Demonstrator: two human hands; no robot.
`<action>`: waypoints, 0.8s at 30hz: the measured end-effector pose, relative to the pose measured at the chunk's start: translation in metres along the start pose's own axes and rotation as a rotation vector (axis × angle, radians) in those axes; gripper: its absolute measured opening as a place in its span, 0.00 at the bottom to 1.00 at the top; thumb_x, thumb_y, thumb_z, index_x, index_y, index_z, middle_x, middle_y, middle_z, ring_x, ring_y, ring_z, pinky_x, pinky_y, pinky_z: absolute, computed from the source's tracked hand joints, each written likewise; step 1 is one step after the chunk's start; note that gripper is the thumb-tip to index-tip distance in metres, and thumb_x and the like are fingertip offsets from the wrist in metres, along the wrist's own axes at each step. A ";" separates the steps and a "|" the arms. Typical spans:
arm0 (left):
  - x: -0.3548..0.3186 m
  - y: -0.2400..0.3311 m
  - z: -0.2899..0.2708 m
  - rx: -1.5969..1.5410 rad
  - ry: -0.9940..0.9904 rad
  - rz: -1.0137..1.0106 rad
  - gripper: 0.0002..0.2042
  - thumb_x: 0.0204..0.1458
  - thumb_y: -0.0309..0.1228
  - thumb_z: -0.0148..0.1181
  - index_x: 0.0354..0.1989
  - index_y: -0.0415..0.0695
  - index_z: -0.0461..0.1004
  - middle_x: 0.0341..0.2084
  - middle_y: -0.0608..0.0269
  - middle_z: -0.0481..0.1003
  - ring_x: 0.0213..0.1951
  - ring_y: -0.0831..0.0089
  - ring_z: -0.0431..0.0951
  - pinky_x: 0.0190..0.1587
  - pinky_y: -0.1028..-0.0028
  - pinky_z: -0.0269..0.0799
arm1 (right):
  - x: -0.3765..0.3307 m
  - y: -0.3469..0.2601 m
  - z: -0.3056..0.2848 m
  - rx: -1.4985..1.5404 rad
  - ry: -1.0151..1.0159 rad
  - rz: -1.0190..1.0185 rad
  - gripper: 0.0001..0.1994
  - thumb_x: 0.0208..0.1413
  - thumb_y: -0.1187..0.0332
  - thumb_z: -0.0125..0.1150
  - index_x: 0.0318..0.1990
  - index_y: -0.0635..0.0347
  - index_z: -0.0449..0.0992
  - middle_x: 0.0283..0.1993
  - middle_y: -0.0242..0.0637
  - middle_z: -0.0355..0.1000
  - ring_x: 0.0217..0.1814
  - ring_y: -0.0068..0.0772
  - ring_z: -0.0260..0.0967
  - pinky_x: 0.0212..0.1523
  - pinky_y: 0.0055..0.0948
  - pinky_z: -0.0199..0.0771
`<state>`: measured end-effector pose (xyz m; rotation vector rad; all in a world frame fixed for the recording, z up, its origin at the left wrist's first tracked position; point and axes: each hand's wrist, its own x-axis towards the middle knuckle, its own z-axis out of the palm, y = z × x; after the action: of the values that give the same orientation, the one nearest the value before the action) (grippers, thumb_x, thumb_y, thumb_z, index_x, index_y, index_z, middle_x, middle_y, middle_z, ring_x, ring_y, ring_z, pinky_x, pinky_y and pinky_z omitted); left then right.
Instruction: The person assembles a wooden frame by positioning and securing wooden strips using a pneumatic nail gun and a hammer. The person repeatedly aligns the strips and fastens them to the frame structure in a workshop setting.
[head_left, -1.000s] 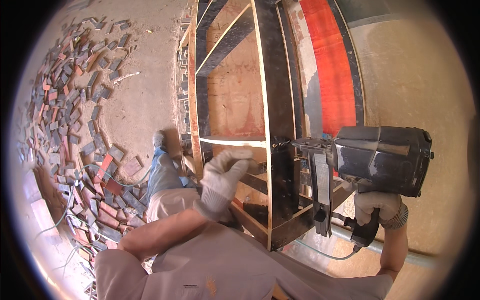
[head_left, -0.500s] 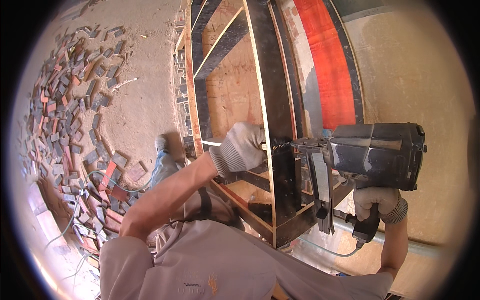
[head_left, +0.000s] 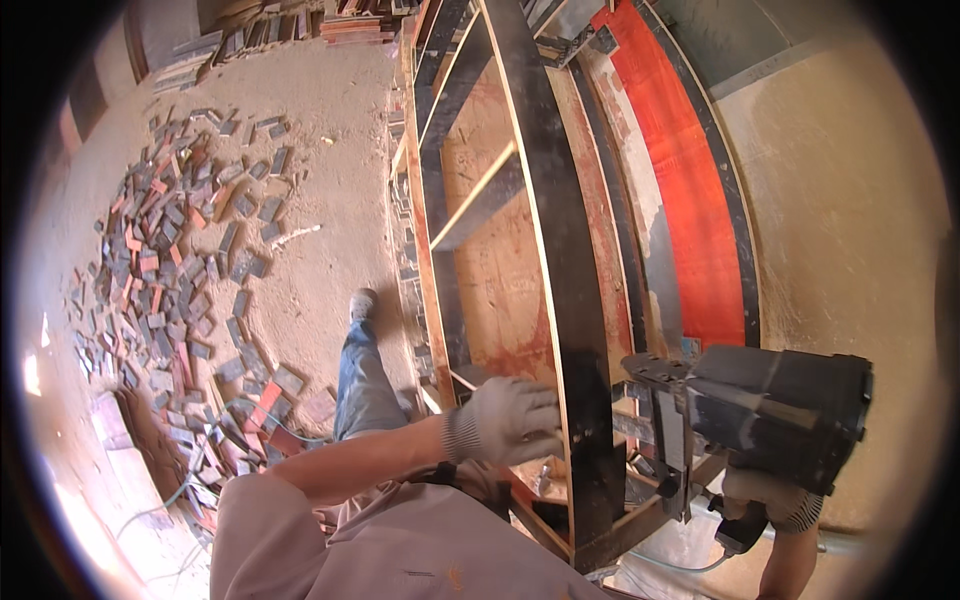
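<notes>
My right hand (head_left: 768, 494), in a pale knit glove, is closed round the handle of a black nail gun (head_left: 775, 405). The gun's nose points left, just off the side of a black-faced board (head_left: 562, 215) with a pale edge. This board is the long upper member of a wooden frame. My left hand (head_left: 505, 420), gloved too, is beside the board's left edge, its fingers slightly bent and apart. Beneath that hand, the frame's inside shows a brownish plywood panel (head_left: 500, 270). A short crosspiece (head_left: 478, 205) spans the frame farther ahead.
Many small wood offcuts (head_left: 165, 260) litter the floor to the left. A thin green hose (head_left: 680, 568) runs from the gun's handle. Right of the frame lies an orange-red panel (head_left: 690, 190) with dark edging. Stacked boards (head_left: 355, 28) lie at the far end.
The view has shifted, showing more of the far floor. The nail gun's nose has come away from the board. My left hand's fingers have loosened from the board's edge.
</notes>
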<state>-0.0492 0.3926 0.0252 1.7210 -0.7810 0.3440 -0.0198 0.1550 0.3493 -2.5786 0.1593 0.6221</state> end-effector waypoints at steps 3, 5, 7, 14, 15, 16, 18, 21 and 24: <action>0.013 -0.023 -0.057 -0.403 0.097 -0.247 0.20 0.62 0.43 0.61 0.56 0.44 0.78 0.46 0.59 0.82 0.39 0.63 0.84 0.41 0.66 0.81 | 0.027 -0.025 -0.003 -0.218 0.117 -0.233 0.14 0.39 0.77 0.66 0.37 0.64 0.77 0.20 0.34 0.71 0.19 0.29 0.71 0.23 0.28 0.72; 0.039 -0.045 -0.079 -0.757 0.363 -0.448 0.23 0.65 0.47 0.59 0.59 0.41 0.75 0.47 0.59 0.81 0.45 0.65 0.83 0.48 0.65 0.80 | 0.044 -0.051 -0.016 -0.107 -0.055 -0.076 0.14 0.45 0.75 0.64 0.42 0.64 0.76 0.23 0.34 0.73 0.21 0.26 0.71 0.25 0.26 0.72; 0.083 -0.077 -0.090 -1.317 0.667 -0.621 0.28 0.63 0.51 0.60 0.60 0.40 0.73 0.47 0.57 0.80 0.51 0.63 0.80 0.55 0.62 0.76 | 0.063 -0.081 -0.026 0.228 -0.205 0.143 0.08 0.49 0.75 0.62 0.38 0.64 0.75 0.23 0.33 0.72 0.21 0.25 0.69 0.24 0.26 0.70; 0.151 -0.105 -0.105 -2.137 0.616 -0.430 0.32 0.56 0.56 0.62 0.59 0.41 0.72 0.49 0.57 0.80 0.54 0.59 0.79 0.59 0.59 0.76 | 0.141 -0.164 -0.020 0.311 -0.306 0.100 0.06 0.52 0.74 0.62 0.27 0.64 0.72 0.19 0.35 0.71 0.19 0.28 0.70 0.22 0.26 0.69; 0.153 -0.105 -0.107 -2.219 0.662 -0.440 0.29 0.57 0.52 0.63 0.58 0.42 0.73 0.48 0.58 0.80 0.52 0.61 0.79 0.59 0.60 0.76 | 0.151 -0.170 -0.018 0.303 -0.327 0.096 0.06 0.52 0.74 0.62 0.27 0.64 0.72 0.19 0.35 0.71 0.19 0.28 0.70 0.23 0.26 0.69; 0.153 -0.104 -0.108 -2.220 0.682 -0.502 0.30 0.55 0.52 0.65 0.58 0.42 0.72 0.48 0.59 0.79 0.52 0.61 0.79 0.59 0.59 0.75 | 0.159 -0.175 -0.015 0.296 -0.347 0.095 0.06 0.52 0.74 0.62 0.26 0.65 0.71 0.19 0.35 0.71 0.19 0.29 0.70 0.23 0.26 0.69; 0.155 -0.104 -0.112 -2.212 0.709 -0.651 0.32 0.52 0.52 0.69 0.59 0.42 0.71 0.48 0.59 0.78 0.51 0.60 0.77 0.58 0.58 0.74 | 0.173 -0.181 -0.012 0.299 -0.401 0.087 0.07 0.52 0.75 0.62 0.26 0.65 0.71 0.19 0.35 0.71 0.18 0.29 0.70 0.23 0.26 0.69; 0.157 -0.101 -0.116 -2.242 0.723 -0.649 0.30 0.52 0.51 0.70 0.56 0.43 0.74 0.44 0.60 0.78 0.49 0.61 0.78 0.58 0.58 0.74 | 0.184 -0.186 -0.011 0.291 -0.434 0.060 0.08 0.53 0.75 0.63 0.26 0.65 0.71 0.19 0.35 0.71 0.18 0.29 0.69 0.23 0.26 0.68; 0.159 -0.099 -0.118 -2.291 0.704 -0.591 0.29 0.52 0.50 0.70 0.55 0.42 0.75 0.46 0.58 0.79 0.50 0.60 0.78 0.58 0.57 0.73 | 0.186 -0.190 -0.011 0.213 -0.387 0.090 0.08 0.53 0.74 0.65 0.27 0.64 0.72 0.19 0.35 0.70 0.18 0.28 0.69 0.22 0.27 0.67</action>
<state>0.1520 0.4646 0.0820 -0.4546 0.1660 -0.3561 0.1919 0.3161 0.3536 -2.2099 0.1999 1.0613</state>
